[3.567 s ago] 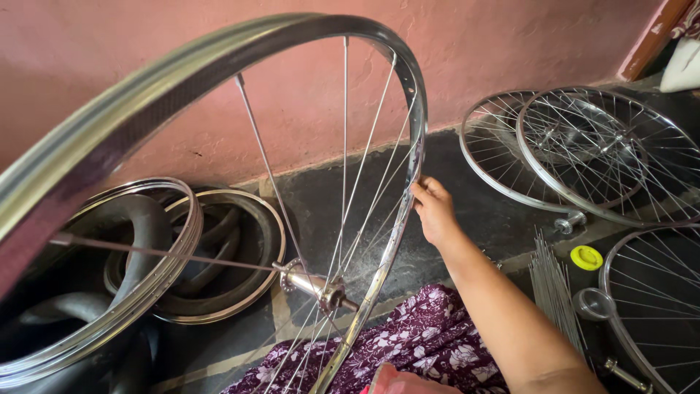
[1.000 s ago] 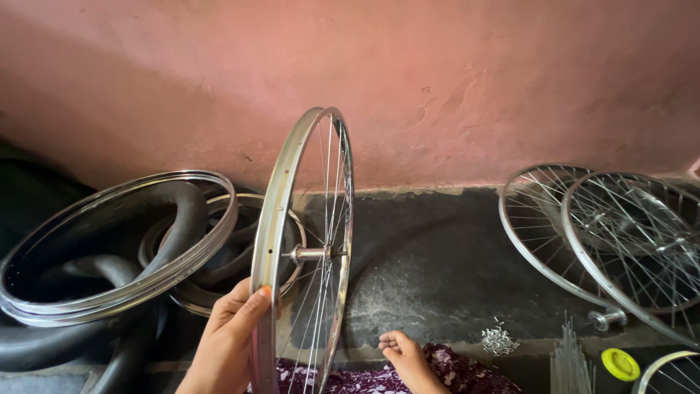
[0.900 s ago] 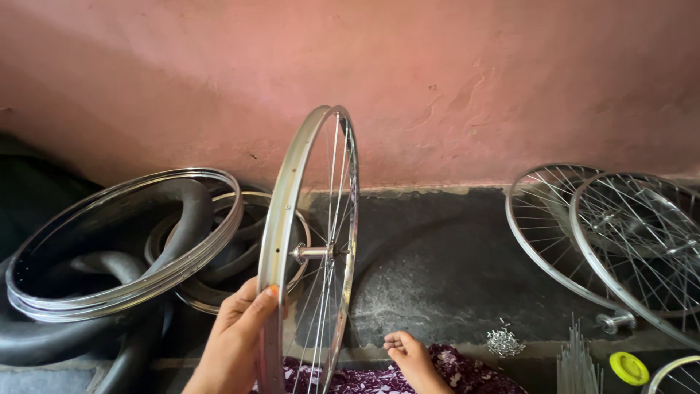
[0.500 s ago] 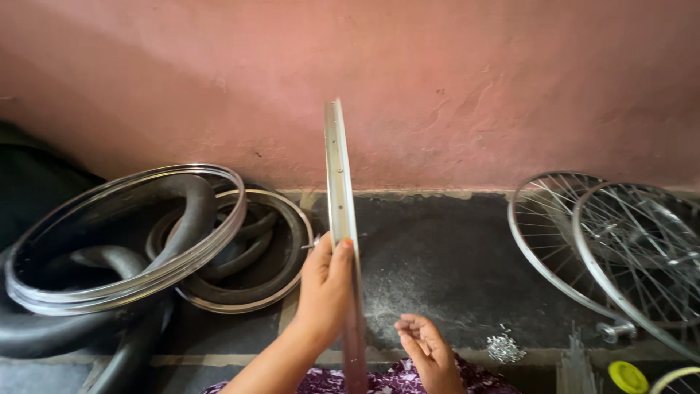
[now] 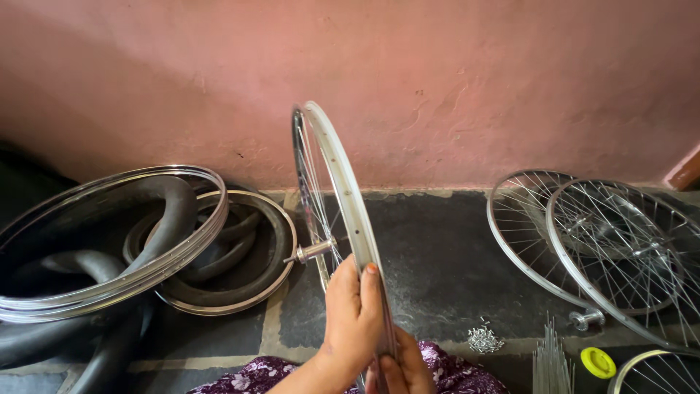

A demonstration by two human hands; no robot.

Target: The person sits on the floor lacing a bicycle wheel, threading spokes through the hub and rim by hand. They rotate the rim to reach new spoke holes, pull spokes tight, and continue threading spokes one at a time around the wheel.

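Note:
I hold a silver spoked bicycle wheel upright in front of me, nearly edge-on, its hub axle sticking out to the left. My left hand grips the lower part of the rim from the left, fingers wrapped over its outer face. My right hand sits just below and to the right, at the frame's bottom edge, fingers curled against the same rim. A purple flowered cloth lies under both hands.
Bare rims and black tyres and tubes are stacked at the left against the pink wall. Two spoked wheels lie at the right. Near them are a small pile of metal bits, a spoke bundle and a yellow cap.
The wheel has turned from showing its spoked side to nearly edge-on. My left hand has shifted along the rim toward the middle, and my right hand has come up against the rim.

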